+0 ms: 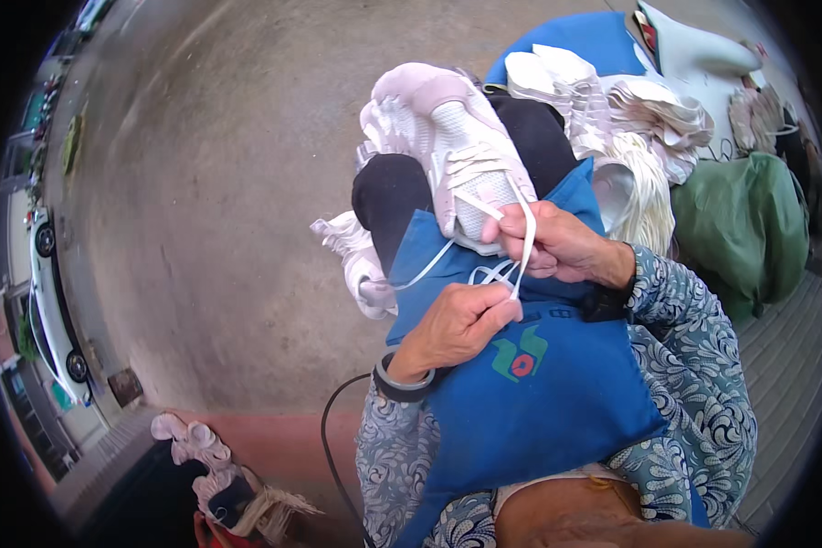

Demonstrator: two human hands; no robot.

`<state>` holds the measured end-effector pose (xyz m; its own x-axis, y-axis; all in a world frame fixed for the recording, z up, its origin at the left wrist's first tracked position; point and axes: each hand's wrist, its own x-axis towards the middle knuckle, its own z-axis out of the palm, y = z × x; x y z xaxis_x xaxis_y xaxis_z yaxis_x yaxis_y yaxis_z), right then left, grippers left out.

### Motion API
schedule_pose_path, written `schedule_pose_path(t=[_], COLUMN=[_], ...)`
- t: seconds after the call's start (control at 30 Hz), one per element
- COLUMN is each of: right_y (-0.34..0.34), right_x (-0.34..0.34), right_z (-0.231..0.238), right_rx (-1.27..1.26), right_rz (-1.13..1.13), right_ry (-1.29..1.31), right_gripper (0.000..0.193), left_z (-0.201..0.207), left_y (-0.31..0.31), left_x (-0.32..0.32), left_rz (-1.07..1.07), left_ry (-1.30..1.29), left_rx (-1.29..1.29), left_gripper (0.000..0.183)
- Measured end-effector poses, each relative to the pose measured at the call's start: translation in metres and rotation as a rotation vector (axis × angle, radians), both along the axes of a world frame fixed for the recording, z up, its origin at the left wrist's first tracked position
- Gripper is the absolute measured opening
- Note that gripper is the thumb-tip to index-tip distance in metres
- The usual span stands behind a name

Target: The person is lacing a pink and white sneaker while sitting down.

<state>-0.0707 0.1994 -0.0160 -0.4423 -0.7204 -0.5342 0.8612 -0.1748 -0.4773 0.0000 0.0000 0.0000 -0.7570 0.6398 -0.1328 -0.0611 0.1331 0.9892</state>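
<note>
A pale pink and white shoe upper [466, 137] lies across my knees, its eyelets partly threaded with a flat white shoelace [529, 228]. My right hand [562, 245] is closed at the near end of the upper, pinching the lace by the eyelets. Lower and to the left, my left hand [463, 321] is closed around the lace too, its fingertips partly hidden. Loose loops of lace hang between both hands over my blue apron [566, 384]. More pale uppers [361, 260] show beside my left knee, partly covered.
To the right are stacked shoe uppers [557, 87], a bundle of white laces [644, 187] and a green sack [744, 228]. Behind them stands a blue and white object [571, 44]. At lower left, another person's hand [208, 528] is near more uppers [196, 443]. A white car [53, 301] is far left.
</note>
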Motion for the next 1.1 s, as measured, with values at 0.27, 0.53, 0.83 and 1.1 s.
schedule_pose_path(t=[0.27, 0.53, 0.83, 1.1], right_y=[0.009, -0.006, -0.016, 0.014], right_x=[0.000, 0.004, 0.014, 0.009], right_z=[0.005, 0.014, 0.005, 0.029], right_rx=[-0.157, 0.018, -0.024, 0.247], right_rz=[0.121, 0.458, 0.469, 0.613], right_ry=[-0.154, 0.551, 1.009, 1.227], right_gripper=[0.029, 0.037, 0.028, 0.025], left_z=[-0.003, -0.012, -0.016, -0.028], left_y=[-0.024, -0.019, 0.015, 0.019], left_x=[-0.004, -0.010, -0.029, -0.027], left_rz=[-0.093, 0.449, 0.483, 0.540], left_ry=[-0.249, -0.385, -0.778, -0.682], left_rx=[0.013, 0.158, 0.457, 0.523], left_gripper=[0.028, 0.049, 0.048, 0.024])
